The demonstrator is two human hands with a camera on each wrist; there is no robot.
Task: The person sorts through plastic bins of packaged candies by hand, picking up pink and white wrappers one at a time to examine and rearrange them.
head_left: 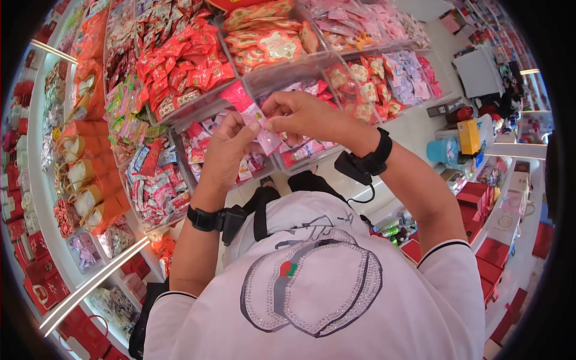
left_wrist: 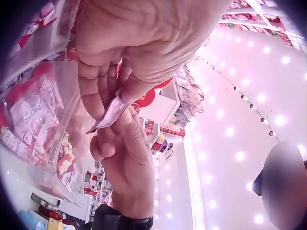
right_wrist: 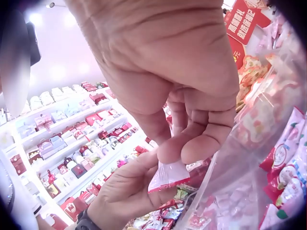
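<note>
A pink wrapped candy packet (head_left: 240, 99) is held up between both hands over the candy bins. My left hand (head_left: 223, 150) pinches it from the left, with the thumb on its front. From the other side my right hand (head_left: 303, 117) grips it between thumb and curled fingers, close beside the left thumb. In the left wrist view the packet (left_wrist: 114, 111) shows edge-on between the two hands' fingertips. One crimped end of the packet (right_wrist: 169, 177), pale with a pink edge, sticks out below the right fingers in the right wrist view.
Clear plastic bins hold red candies (head_left: 186, 60), cookie-like packets (head_left: 279, 45) and lilac sweets (head_left: 405, 72). Orange gift bags (head_left: 84, 174) line the left shelf. A blue bucket (head_left: 442, 152) and a yellow box (head_left: 468, 136) stand at the right.
</note>
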